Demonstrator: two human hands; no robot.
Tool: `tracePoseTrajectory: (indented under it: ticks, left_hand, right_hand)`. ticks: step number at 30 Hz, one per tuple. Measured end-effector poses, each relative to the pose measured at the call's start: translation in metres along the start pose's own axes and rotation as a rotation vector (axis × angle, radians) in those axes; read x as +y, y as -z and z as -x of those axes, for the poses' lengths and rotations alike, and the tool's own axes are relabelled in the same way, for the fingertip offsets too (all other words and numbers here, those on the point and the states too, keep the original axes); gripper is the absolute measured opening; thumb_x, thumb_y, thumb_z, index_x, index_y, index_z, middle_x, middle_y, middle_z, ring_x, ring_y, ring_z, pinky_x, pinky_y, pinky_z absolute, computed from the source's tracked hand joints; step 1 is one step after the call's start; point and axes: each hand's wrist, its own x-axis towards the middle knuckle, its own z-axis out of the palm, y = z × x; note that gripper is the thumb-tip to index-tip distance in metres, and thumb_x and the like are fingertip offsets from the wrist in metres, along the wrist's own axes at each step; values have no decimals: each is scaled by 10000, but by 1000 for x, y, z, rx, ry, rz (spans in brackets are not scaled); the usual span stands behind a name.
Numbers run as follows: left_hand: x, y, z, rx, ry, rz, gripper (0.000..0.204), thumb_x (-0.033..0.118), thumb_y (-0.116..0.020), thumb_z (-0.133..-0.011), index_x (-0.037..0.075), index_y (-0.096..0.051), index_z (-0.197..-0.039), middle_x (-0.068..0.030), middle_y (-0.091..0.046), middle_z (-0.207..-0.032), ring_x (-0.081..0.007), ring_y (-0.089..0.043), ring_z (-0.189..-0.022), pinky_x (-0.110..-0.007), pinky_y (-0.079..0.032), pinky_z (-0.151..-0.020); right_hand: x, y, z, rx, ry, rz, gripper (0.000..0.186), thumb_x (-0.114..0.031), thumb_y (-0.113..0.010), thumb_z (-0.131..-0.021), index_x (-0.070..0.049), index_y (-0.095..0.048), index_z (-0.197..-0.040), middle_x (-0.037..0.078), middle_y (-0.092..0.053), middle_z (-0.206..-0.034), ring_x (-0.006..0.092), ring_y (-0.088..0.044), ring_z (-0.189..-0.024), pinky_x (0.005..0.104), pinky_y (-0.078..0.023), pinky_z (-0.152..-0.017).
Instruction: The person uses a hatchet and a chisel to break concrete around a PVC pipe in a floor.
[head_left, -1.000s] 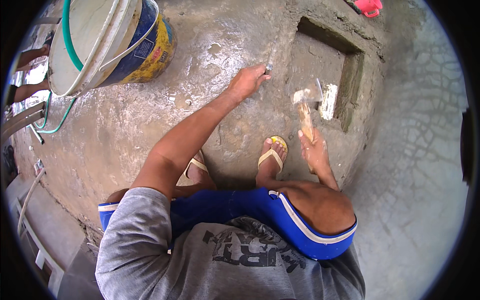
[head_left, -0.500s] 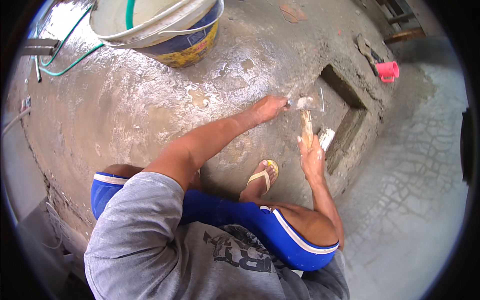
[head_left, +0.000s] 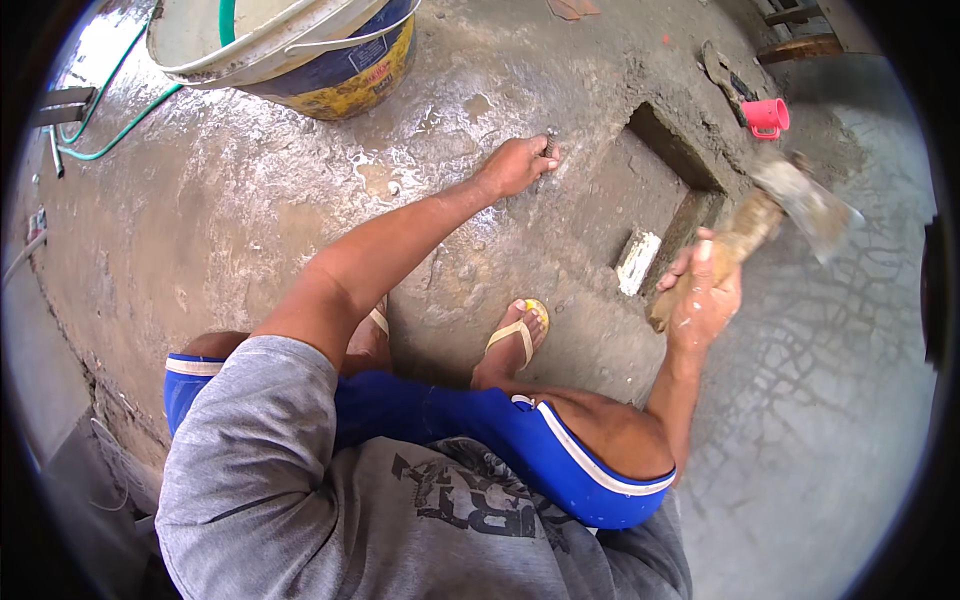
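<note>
My left hand [head_left: 515, 167] is closed around a short, ribbed metal rod [head_left: 551, 143]; only its upper end shows above the fingers, over the wet ground. Over to the right, my right hand [head_left: 706, 298] grips the wooden handle of a hatchet [head_left: 752, 222]. The hatchet's broad metal head is smeared by motion and tilts away to the right, above the grey floor edge. Between my hands lies a rectangular recess [head_left: 640, 180] cut into the ground, with deeper slots along its far and right sides. A white, worn block [head_left: 637, 261] rests at its near edge.
A large white, blue and yellow bucket [head_left: 345, 75] stands at the far left with a green hose [head_left: 135, 125] in it and beside it. A pink mug [head_left: 767, 117] lies at the far right next to a dark tool [head_left: 728, 82]. Cracked grey floor [head_left: 810, 330] borders the right.
The hatchet has swung up and right, away from my left hand, where its head was over the rod. My left hand has shifted slightly up and left, still holding the rod.
</note>
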Motion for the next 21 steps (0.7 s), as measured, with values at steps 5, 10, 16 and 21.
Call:
tracePoseTrajectory:
  ticks: [5,10,16,21]
  left_hand:
    - [-11,-12,3,-47,5,-13,192,207,-651,-958,50,-650,-1068,-114,-720,-954,-195,-692,-856,-361,-514,-795]
    - [-12,-21,3,-22,-139,-136,205,227,-659,-943,45,-635,-1034,-156,-692,-930,-329,-672,-858,-407,-503,-775]
    - [-7,-33,-3,-129,-279,-333,210,243,-629,-960,42,-587,-1004,-193,-660,-925,-387,-649,-894,-470,-495,-774]
    - [-2,-49,-13,-206,-311,-366,217,243,-608,-967,37,-552,-1003,-200,-641,-927,-418,-631,-925,-494,-489,-778]
  right_hand:
    - [57,5,16,-69,-220,76,237,-238,-640,-996,-26,-582,-1085,28,-566,-701,100,-526,-540,252,-453,-479]
    - [83,9,34,-121,-296,103,238,-284,-624,-1007,-53,-573,-1031,21,-560,-696,95,-518,-519,253,-446,-461]
    - [101,4,45,-172,-375,161,234,-274,-623,-1007,-50,-560,-1028,18,-561,-698,92,-518,-505,249,-441,-457]
    - [129,2,33,-260,-403,344,208,-255,-621,-1006,-66,-534,-1005,-7,-540,-683,74,-504,-499,236,-428,-443]
